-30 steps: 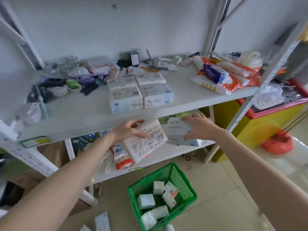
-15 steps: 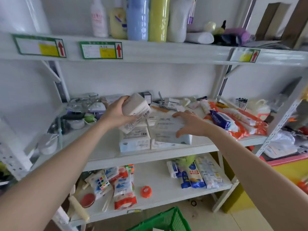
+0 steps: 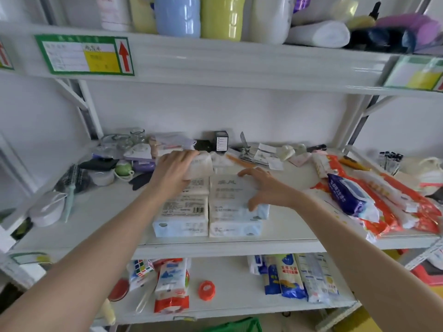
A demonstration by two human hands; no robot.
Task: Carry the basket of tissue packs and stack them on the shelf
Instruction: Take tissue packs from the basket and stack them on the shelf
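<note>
Writing mostly too blurred to read. Green-bordered shelf tag (image 3: 84, 55) on upper shelf edge has a yellow patch w/ a red up arrow; print on it illegible. A second tag (image 3: 417, 73) at right edge, same style, cut off. Tissue packs carry faint grey print & a barcode (image 3: 198, 209) on front-left pack; characters can't be made out. Purple wipes pack (image 3: 347, 195) at right has white lettering, unreadable. Small black box (image 3: 221, 140) at back has a white label, text too small.

Left hand (image 3: 173, 172) grips a tissue pack (image 3: 200, 166), fingers curled over its top, holding it at back of left stack (image 3: 182, 212) on middle shelf (image 3: 227, 245). Right hand (image 3: 263, 188) is spread, fingers apart & lightly bent, fingertips touching top pack of right stack (image 3: 236, 209), thumb at its front right edge. Hands are near each other, not touching.

The 2 stacks sit side by side, touching, near shelf's front edge. Green basket (image 3: 237, 326) shows only as a rim at bottom of view, below lower shelf; contents not visible.
</note>
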